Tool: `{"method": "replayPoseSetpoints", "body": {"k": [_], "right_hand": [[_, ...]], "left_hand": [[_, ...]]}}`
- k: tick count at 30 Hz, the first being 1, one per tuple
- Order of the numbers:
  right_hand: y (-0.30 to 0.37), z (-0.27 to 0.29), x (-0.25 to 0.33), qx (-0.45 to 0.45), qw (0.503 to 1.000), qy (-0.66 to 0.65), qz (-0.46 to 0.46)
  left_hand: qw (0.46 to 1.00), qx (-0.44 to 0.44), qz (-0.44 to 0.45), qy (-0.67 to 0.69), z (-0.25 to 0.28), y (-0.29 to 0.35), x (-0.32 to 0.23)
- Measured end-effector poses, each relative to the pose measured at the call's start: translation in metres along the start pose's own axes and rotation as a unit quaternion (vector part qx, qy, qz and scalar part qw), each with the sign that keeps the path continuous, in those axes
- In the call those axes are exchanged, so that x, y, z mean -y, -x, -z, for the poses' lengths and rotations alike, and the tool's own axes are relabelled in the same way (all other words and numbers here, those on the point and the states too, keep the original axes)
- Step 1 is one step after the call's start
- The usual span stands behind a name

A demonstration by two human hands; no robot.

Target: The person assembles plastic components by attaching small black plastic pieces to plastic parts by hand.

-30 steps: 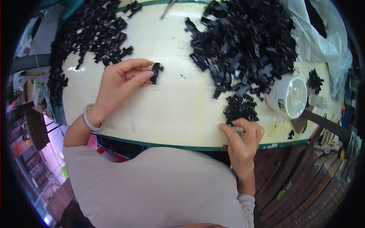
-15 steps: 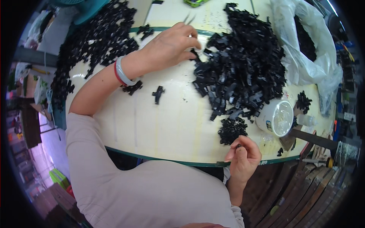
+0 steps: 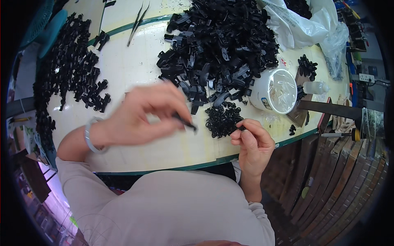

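My left hand (image 3: 150,110), smeared by motion, pinches a dark black plastic part (image 3: 185,122) above the table, left of a small heap of tiny black ring-like pieces (image 3: 223,119). At the near right of that heap, my right hand (image 3: 255,147) is closed, thumb and forefinger together on a small black piece (image 3: 241,128). Beyond both hands rises a large pile of loose black plastic parts (image 3: 221,57). Many similar black parts (image 3: 69,61), some in joined-looking clusters, lie spread over the table's left side.
Metal tweezers (image 3: 137,25) lie at the back. Right of the pile stand a white tub (image 3: 262,92) with clear plastic inside and a white plastic bag (image 3: 293,26). A clear bottle (image 3: 316,87) and a dark bar (image 3: 328,110) are farther right. The table's green edge (image 3: 188,166) runs before me.
My left hand has come from the large pile's left edge back towards me, carrying a black part. My right hand stays beside the small heap with its piece. The whole view has shifted.
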State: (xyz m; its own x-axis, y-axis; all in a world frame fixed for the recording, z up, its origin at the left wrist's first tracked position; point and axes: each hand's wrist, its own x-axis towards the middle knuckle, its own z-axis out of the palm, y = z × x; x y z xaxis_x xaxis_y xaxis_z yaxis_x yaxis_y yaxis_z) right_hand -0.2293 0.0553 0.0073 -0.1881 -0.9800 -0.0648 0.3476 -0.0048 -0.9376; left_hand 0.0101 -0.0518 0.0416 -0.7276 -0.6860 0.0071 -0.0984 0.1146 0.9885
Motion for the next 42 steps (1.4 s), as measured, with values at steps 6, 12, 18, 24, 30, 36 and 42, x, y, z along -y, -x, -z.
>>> {"method": "replayPoseSetpoints", "body": {"k": [6, 12, 18, 24, 30, 36, 42], "right_hand": [[0.0, 0.009, 0.012, -0.065, 0.892, 0.391, 0.217], [-0.046, 0.018, 0.05, -0.062, 0.606, 0.686, 0.399], [-0.065, 0.026, 0.054, -0.022, 0.555, 0.736, 0.388], [-0.062, 0.023, 0.054, 0.028, 0.528, 0.749, 0.398], [-0.032, -0.019, 0.044, -0.017, 0.689, 0.618, 0.379], [-0.015, -0.045, 0.001, 0.056, 0.922, 0.342, 0.174], [-0.014, -0.046, -0.003, 0.081, 0.937, 0.316, 0.126]], "left_hand": [[0.917, 0.11, 0.23, 0.307, -0.044, 0.011, 0.026], [0.937, 0.081, 0.195, 0.278, -0.041, 0.006, 0.026], [0.913, 0.063, 0.2, 0.35, -0.038, 0.004, 0.029], [0.908, 0.062, 0.197, 0.364, -0.036, 0.003, 0.033], [0.871, 0.048, 0.21, 0.441, -0.038, 0.005, 0.038], [0.871, 0.0, 0.192, 0.453, -0.041, 0.007, 0.037], [0.871, -0.028, 0.177, 0.458, -0.043, 0.008, 0.038]]}}
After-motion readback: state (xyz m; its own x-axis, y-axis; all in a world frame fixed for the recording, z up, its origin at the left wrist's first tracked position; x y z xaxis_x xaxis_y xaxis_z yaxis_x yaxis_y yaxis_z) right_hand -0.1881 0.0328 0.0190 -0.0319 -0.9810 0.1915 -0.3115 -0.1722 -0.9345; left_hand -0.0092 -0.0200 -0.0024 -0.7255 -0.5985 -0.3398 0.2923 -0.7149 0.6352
